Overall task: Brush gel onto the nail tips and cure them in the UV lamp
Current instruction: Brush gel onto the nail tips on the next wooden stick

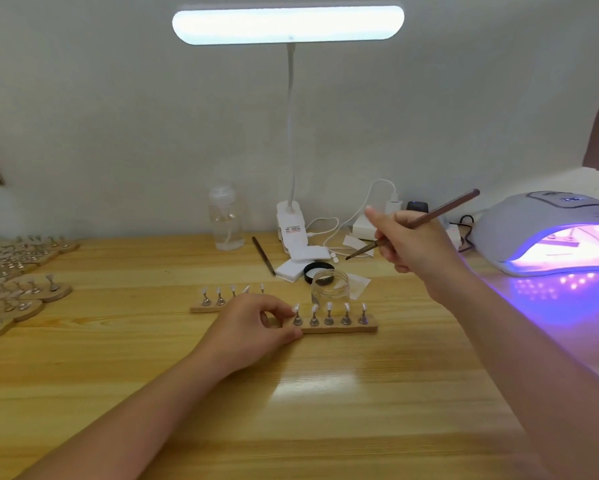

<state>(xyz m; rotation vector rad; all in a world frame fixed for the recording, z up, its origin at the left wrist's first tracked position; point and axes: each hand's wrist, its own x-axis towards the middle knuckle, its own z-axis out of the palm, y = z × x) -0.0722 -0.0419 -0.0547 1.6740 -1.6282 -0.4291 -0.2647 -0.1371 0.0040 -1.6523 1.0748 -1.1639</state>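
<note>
A wooden strip (339,329) carrying several white nail tips on metal stands lies mid-table. My left hand (253,323) pinches its left end, thumb in front and fingers behind. My right hand (412,245) holds a brown brush (429,216) in the air, its bristle end pointing down-left above a small open glass jar (329,289). A second strip of nail tips (209,308) lies behind my left hand, partly hidden by it. The UV lamp (547,233) at the right glows purple, with another strip inside it.
Several more wooden strips with stands (24,289) crowd the table's left edge. A clear pump bottle (226,216), a clip-on desk lamp (292,230), a spare brush (264,256), a black jar lid (318,270), white pads and charger cables sit at the back.
</note>
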